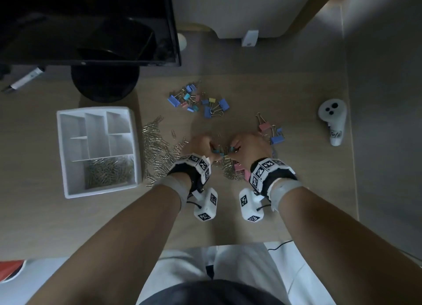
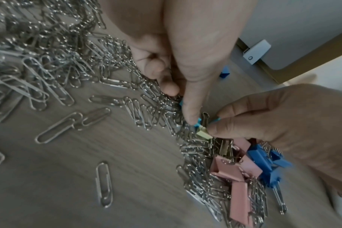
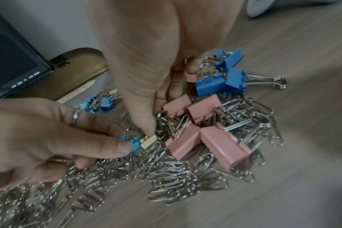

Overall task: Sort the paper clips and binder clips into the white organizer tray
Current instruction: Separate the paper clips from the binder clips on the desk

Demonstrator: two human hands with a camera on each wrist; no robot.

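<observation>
With our left hand (image 3: 49, 138) pinching a small teal binder clip (image 3: 134, 144) and our right hand (image 3: 146, 69) pinching the yellow one (image 3: 148, 141) over the near paper clips (image 3: 185, 177), we should tease them apart gently before reaching left to the tray (image 1: 66, 158).

Wood-grain desk (image 1: 285, 190), light brown, dimly lit. Dark monitor (image 1: 91, 23) at the far left on a round black stand (image 1: 105, 85). A marker (image 1: 25, 79) lies left of the stand. Pale wall (image 1: 239, 5) behind the desk; a small white box (image 1: 250, 37) stands against it. White controller (image 1: 334, 122) near the right edge. Grey floor (image 1: 383, 122) to the right.
</observation>
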